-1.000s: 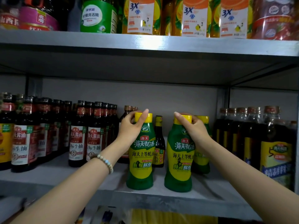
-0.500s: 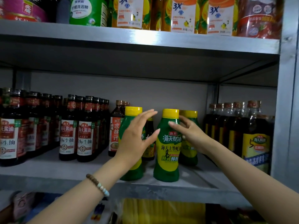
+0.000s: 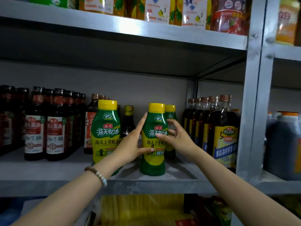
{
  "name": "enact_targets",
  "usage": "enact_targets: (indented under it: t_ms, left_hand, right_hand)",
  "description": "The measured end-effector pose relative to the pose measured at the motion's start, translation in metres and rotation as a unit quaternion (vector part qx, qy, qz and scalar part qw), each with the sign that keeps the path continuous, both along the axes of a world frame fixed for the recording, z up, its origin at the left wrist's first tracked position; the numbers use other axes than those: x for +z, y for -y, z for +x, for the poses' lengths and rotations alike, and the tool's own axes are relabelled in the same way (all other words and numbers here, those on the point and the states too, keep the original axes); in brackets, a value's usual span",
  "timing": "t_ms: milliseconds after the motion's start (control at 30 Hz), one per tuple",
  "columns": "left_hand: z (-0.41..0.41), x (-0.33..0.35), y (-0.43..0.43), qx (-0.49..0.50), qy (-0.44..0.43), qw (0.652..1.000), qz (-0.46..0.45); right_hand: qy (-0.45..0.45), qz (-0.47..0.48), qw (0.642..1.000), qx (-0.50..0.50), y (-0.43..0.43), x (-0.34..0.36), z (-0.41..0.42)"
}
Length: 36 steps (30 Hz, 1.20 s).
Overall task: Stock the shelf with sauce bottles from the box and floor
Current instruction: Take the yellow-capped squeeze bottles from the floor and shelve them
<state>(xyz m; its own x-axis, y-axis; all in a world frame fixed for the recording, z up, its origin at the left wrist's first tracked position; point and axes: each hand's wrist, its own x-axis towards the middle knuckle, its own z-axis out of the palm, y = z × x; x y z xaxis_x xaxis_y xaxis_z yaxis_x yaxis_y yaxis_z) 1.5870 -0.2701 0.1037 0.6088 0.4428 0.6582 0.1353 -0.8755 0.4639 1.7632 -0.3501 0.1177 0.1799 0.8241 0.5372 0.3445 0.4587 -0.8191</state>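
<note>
Green sauce bottles (image 3: 105, 128), three of them, already stand on the grey shelf (image 3: 48, 173). The left hand (image 3: 130, 147) lies flat against the middle bottle (image 3: 154, 162) and the right hand (image 3: 179, 137) curls round it, likely setting it straight. How many wait in the box, I cannot tell.

The shelf (image 3: 48, 173) is showing flat grey all over. Near its front edge the left bottle (image 3: 105, 128) and the middle bottle (image 3: 153, 163) are wearing green wrap with a yellow lower panel, white and dark lettering, and yellow caps. Toward the left edge the soy bottles (image 3: 55, 136) are showing near-black with white-and-red labels. By the right edge the dark bottle (image 3: 225, 139) is carrying a yellow label with a blue band. The bracelet (image 3: 96, 174) is running from brown beads to pale ones. On the grey upper shelf (image 3: 114, 25) the orange bottles (image 3: 156, 8) are bearing white labels.
</note>
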Motion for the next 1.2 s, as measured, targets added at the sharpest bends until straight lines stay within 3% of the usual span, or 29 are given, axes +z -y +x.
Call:
enact_targets:
  t_ms: [333,1033,1133,1200]
  left_hand:
    - [0.063,-0.002,-0.001,-0.005,0.023,0.999,-0.034]
    - [0.088,-0.004,-0.015,0.005,0.032,0.999,-0.036]
    - [0.08,0.001,-0.006,0.015,0.014,0.999,-0.029]
    - [0.065,0.011,0.006,0.062,-0.006,0.998,0.03]
  right_hand:
    - [0.025,0.017,0.998,-0.061,0.004,-0.004,0.048]
    - [0.012,0.007,0.999,-0.044,-0.019,-0.005,0.073]
    - [0.047,0.01,0.995,-0.086,-0.011,-0.001,0.065]
    - [0.08,0.04,0.986,-0.141,-0.003,0.004,0.056]
